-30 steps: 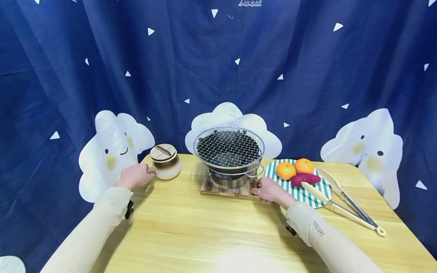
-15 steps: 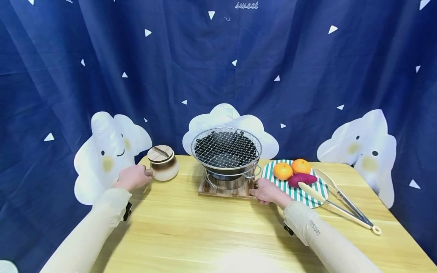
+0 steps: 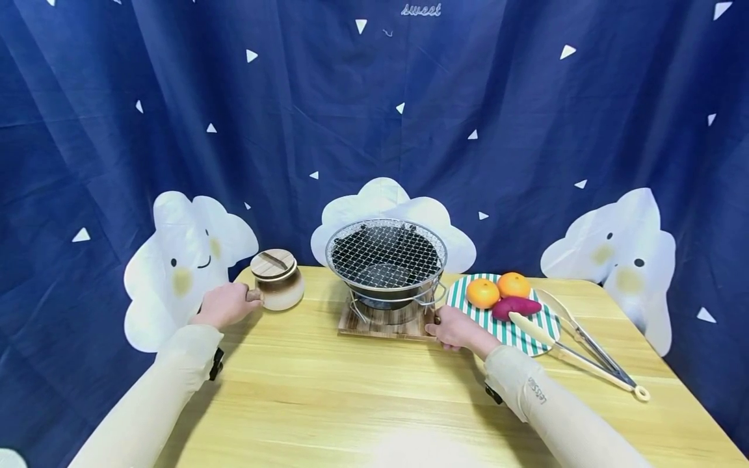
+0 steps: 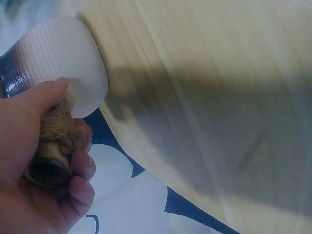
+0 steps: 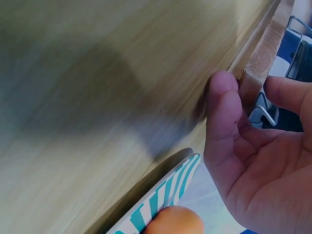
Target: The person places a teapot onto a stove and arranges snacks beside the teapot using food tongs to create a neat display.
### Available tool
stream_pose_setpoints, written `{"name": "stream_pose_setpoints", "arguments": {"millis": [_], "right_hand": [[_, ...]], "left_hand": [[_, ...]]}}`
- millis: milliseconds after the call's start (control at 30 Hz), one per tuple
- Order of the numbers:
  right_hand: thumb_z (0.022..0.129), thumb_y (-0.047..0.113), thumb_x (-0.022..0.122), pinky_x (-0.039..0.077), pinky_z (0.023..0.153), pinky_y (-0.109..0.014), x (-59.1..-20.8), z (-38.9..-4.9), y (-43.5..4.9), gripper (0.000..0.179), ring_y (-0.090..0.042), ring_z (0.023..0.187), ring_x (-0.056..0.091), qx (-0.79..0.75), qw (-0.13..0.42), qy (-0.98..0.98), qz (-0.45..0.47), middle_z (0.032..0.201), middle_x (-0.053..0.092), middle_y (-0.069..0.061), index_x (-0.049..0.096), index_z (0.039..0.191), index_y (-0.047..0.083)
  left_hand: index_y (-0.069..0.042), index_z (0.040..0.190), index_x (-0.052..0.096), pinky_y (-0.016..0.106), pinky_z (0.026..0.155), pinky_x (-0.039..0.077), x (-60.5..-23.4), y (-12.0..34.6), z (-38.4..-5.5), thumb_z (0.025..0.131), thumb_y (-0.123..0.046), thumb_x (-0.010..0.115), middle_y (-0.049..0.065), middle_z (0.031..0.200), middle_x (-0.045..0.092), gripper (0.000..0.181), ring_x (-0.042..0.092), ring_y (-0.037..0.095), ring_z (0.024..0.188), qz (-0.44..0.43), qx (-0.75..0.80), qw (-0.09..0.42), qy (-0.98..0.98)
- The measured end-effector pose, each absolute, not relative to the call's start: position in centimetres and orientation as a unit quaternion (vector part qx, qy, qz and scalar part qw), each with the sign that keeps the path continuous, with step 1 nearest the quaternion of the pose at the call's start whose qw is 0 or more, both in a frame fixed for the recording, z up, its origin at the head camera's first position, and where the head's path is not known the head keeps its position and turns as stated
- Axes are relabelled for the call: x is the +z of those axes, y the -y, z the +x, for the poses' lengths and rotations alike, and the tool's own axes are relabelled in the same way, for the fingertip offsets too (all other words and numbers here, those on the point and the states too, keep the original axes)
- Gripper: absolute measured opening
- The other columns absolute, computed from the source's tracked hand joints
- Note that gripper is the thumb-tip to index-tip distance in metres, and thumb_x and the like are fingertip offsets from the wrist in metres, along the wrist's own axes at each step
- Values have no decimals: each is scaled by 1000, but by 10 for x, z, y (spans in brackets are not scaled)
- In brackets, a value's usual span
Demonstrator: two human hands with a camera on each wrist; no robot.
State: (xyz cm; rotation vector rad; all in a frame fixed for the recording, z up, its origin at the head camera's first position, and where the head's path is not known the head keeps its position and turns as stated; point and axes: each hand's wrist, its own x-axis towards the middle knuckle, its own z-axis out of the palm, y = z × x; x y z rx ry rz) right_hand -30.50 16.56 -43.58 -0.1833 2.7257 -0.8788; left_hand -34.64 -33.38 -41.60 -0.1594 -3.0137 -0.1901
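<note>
My left hand [image 3: 222, 304] grips the twine-wrapped handle [image 4: 57, 124] of a small brown-and-white ceramic pot [image 3: 282, 292]. A wooden lid [image 3: 273, 264] covers the pot, which stands at the table's back left. In the left wrist view the fingers curl round the handle and the thumb lies along its top. At the centre, a round tabletop grill [image 3: 385, 255] with a wire mesh top stands on a square wooden board [image 3: 380, 330]. My right hand [image 3: 455, 327] pinches the board's near right corner, thumb on top and fingers below, as the right wrist view shows.
Right of the board, a green-striped plate [image 3: 509, 333] holds two oranges [image 3: 482, 294] and a purple sweet potato [image 3: 515, 307]. Tongs [image 3: 597, 361] lie with one tip over the plate and the handle end on the table [image 3: 328, 396]. A blue curtain [image 3: 374, 91] hangs behind.
The whole head view has shifted slightly to the left. Both hands keep their holds on the pot handle and the board, and no object has visibly moved on the table.
</note>
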Motion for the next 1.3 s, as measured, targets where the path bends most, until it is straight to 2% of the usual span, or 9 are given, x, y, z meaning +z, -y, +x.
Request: {"name": "stream_pose_setpoints", "arguments": {"millis": [533,700,967,1300], "right_hand": [[100,23,61,48,43,-30,-438,-305,-166,21,-17,46,56,-301,132,-942,-69,67,65,-8,62,87,7],[100,23,61,49,44,-30,-438,-305,-166,19,-18,48,57,-302,131,-942,-69,69,65,-8,61,90,7],[100,24,61,46,42,-28,-440,-305,-166,20,-18,48,57,-297,129,-943,-73,69,65,-7,61,88,8],[99,24,63,48,43,-29,-436,-304,-166,21,-18,47,57,-295,130,-944,-70,69,65,-7,61,88,7]], "left_hand": [[-6,83,67,60,64,52,-417,334,-345,92,-44,68,20,87,71,39,68,41,82,-78,-53,80,992],[-4,85,67,60,66,52,-417,334,-344,92,-42,68,20,87,70,38,68,42,83,-85,-60,80,991],[0,90,68,60,74,52,-424,339,-349,94,-40,66,19,88,70,40,67,44,84,-94,-95,83,988],[0,94,69,59,77,52,-426,340,-349,95,-41,63,16,90,71,42,68,42,87,-94,-110,82,986]]}}
